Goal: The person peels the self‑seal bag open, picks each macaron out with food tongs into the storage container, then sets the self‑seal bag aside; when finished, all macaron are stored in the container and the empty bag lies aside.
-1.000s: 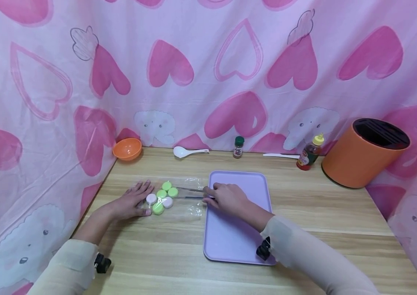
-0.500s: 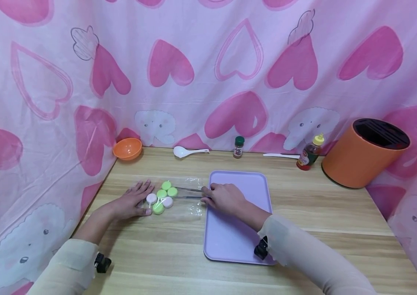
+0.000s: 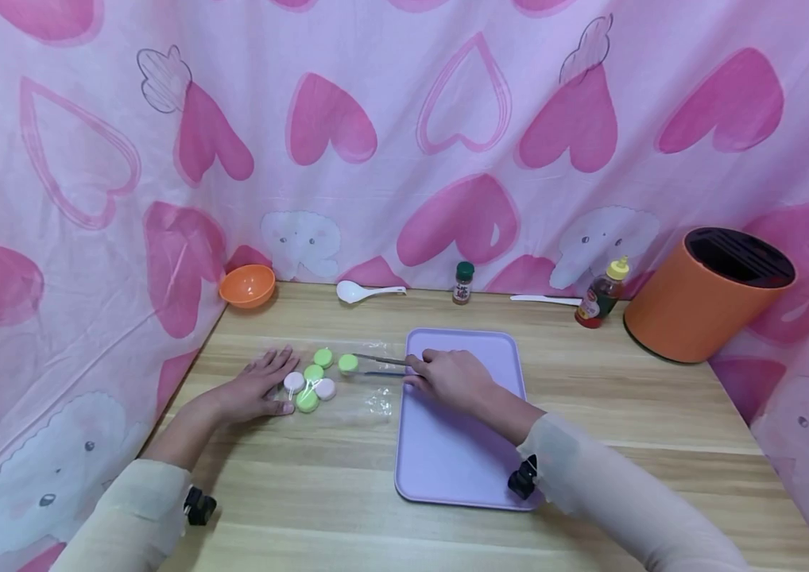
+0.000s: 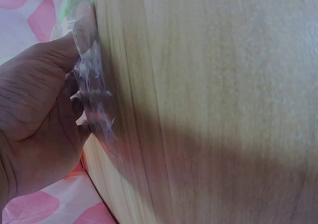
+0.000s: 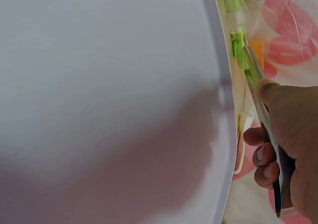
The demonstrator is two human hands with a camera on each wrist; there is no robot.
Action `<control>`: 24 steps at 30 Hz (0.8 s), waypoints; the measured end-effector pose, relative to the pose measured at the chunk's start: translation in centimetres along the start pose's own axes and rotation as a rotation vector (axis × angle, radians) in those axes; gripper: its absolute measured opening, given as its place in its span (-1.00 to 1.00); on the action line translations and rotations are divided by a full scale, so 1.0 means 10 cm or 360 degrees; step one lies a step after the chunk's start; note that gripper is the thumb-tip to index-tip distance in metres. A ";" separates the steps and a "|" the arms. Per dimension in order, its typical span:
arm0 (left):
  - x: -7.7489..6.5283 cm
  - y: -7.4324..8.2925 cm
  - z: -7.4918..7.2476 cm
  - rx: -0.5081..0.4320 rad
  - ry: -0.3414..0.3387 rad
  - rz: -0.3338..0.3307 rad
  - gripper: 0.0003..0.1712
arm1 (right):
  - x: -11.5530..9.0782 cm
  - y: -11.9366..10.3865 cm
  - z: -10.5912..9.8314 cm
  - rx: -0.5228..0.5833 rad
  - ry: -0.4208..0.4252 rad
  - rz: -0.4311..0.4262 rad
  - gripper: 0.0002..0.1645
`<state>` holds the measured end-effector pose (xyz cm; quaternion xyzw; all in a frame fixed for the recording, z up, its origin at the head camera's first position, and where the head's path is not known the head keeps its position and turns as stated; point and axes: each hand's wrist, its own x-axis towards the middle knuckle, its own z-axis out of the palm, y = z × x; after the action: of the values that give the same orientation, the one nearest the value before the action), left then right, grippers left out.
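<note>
My left hand (image 3: pixel 259 387) rests with fingers spread on the end of a clear plastic bag (image 3: pixel 369 405). In the left wrist view, its crinkled film (image 4: pixel 97 90) lies under the fingers. Several green macarons (image 3: pixel 307 401) and two pale pink macarons (image 3: pixel 325 388) sit in the bag. My right hand (image 3: pixel 456 385), above the purple tray (image 3: pixel 462 469), grips metal tongs (image 3: pixel 383 360). The tongs' arms point left into the bag, with one green macaron (image 3: pixel 349 364) at their tips, apart from the group. In the right wrist view, fingers and thumb wrap round the tongs (image 5: pixel 262 110).
Along the back of the wooden table stand an orange bowl (image 3: pixel 248 287), a white spoon (image 3: pixel 369 292), a green-capped jar (image 3: pixel 462 284), a white knife (image 3: pixel 544 300) and a yellow-topped squeeze bottle (image 3: pixel 601 295). An orange knife block (image 3: pixel 698 306) leans at the back right. A heart-patterned curtain (image 3: pixel 333 183) surrounds the table.
My right hand has moved slightly right with the tongs, drawing one green macaron away from the others toward the bag's right end. The left hand stays in place.
</note>
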<state>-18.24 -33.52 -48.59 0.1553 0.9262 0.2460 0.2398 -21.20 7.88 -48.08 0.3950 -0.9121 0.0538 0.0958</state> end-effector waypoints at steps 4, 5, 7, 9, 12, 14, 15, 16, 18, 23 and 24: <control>0.01 0.01 -0.01 0.0014 0.0008 0.0012 0.17 | -0.07 0.08 -0.05 -0.0031 0.0040 -0.0016 -0.59; 0.01 0.01 -0.01 0.0017 0.0010 0.0017 0.17 | -0.09 0.09 -0.06 -0.0043 0.0050 -0.0020 -0.59; 0.01 0.02 -0.01 0.0019 0.0013 0.0019 0.17 | -0.13 0.13 -0.09 -0.0068 0.0073 -0.0028 -0.59; 0.00 0.02 -0.01 0.0009 0.0012 0.0018 0.17 | -0.17 0.16 -0.11 -0.0087 0.0093 -0.0032 -0.59; 0.00 0.02 -0.01 0.0004 0.0010 0.0007 0.18 | -0.24 0.21 -0.15 -0.0098 0.0120 -0.0034 -0.59; 0.00 0.02 -0.01 0.0000 0.0009 0.0004 0.18 | -0.28 0.25 -0.18 -0.0098 0.0136 -0.0032 -0.58; 0.00 0.02 -0.01 0.0002 0.0008 0.0003 0.18 | -0.31 0.27 -0.19 -0.0103 0.0144 -0.0034 -0.58; 0.00 0.01 -0.01 0.0003 0.0008 0.0004 0.18 | -0.33 0.29 -0.19 -0.0100 0.0148 -0.0034 -0.58; 0.00 0.01 0.00 0.0005 0.0008 0.0009 0.18 | -0.37 0.34 -0.21 -0.0097 0.0156 -0.0030 -0.57; -0.01 0.00 0.01 -0.0001 0.0010 0.0015 0.17 | -0.51 0.47 -0.22 -0.0116 0.0145 0.0021 -0.55; -0.01 0.00 0.01 -0.0006 0.0011 0.0015 0.17 | -0.54 0.50 -0.22 -0.0123 0.0139 0.0035 -0.55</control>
<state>-18.11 -33.49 -48.62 0.1584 0.9258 0.2493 0.2358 -20.95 15.45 -47.21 0.3781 -0.9128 0.0367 0.1500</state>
